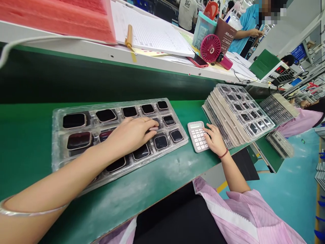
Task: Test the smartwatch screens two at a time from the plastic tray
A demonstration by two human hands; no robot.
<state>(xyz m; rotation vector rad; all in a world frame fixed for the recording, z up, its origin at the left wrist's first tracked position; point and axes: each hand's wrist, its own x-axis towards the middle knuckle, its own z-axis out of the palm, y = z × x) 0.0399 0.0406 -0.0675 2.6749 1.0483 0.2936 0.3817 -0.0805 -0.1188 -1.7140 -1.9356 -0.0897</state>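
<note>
A small device with a rounded edge (pixel 153 128) sits between the thumb and fingers of a person's left hand (pixel 130 134), the grip closed on it, above the middle row of a clear plastic tray (pixel 56 135). The tray, its pockets filled with dark-faced, square devices, lies on the left part of a green counter (pixel 172 166), reaching from near its far edge toward its near edge. Just beside the tray's right end, a pale calculator (pixel 198 135) rests on the counter, where the right hand (pixel 215 139), its grip loose and holding nothing, spreads its fingers at the keys. Right of the calculator, a tall stack of filled trays (pixel 235 118) leans along the counter, with another stack of trays (pixel 276 110) beyond it. On a white shelf (pixel 99 51) above the counter's far edge are red foam (pixel 58 20), printed sheets (pixel 152 30), a red-cased phone (pixel 198 61), a magenta fan (pixel 210 49) and a green-and-white box (pixel 265 64). A person in blue (pixel 247 27) stands in the background.
</note>
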